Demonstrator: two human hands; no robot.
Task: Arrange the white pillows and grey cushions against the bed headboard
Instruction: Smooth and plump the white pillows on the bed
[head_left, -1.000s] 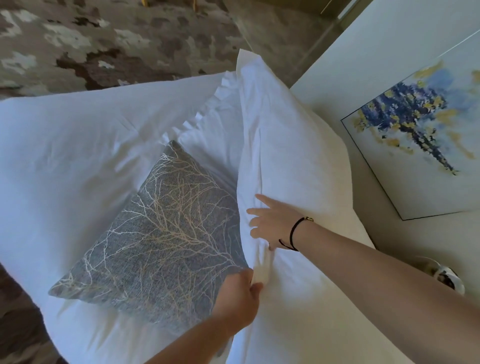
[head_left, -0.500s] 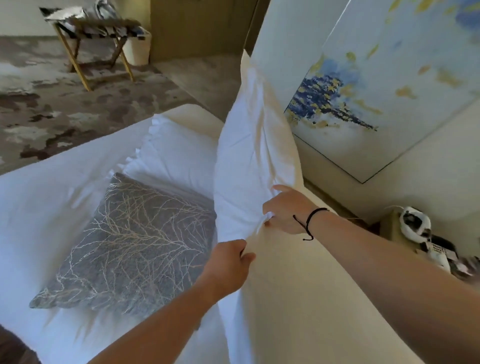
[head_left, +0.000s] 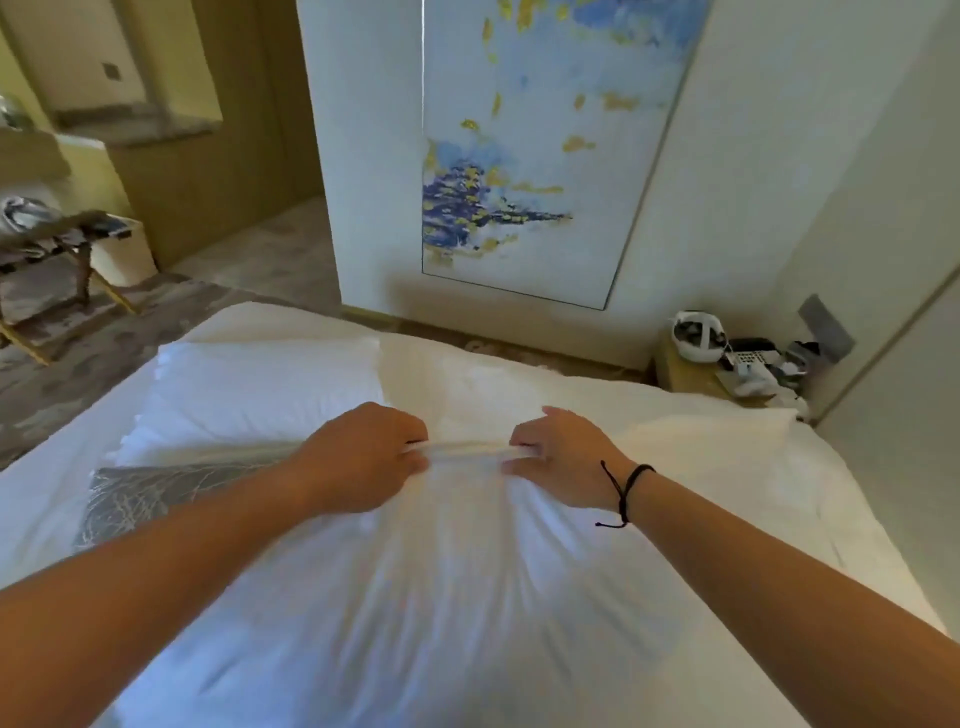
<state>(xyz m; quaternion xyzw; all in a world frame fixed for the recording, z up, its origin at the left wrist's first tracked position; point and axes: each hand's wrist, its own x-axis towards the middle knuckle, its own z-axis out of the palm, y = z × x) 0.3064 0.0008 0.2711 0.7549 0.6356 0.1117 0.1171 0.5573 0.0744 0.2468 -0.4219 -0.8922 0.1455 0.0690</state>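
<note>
- Where the carpet meets the far left wall, a folding luggage rack stands with striped fabric heaped on it, well apart from the bed.
- Nearer, on the left part of the bed, a grey cushion with a pale branch pattern lies flat; the left forearm crosses over its near corner.
- Just beyond the cushion, a second white pillow lies on the sheet, touching the cushion's far edge.
- At the middle, the left hand has its fingers curled over the top hem of the white pillow, pinching the fabric.
- That pillow fills the near centre of the view, its cover wrinkled below the gathered hem; the picture is blurred here.
- Beside it, the right hand grips the same hem with fingers curled under, a black cord bracelet round its wrist.
- Above the hands, a tall blue and yellow painting hangs on the white wall.
- Far right, a bedside table carries a telephone and a white headset.
</note>
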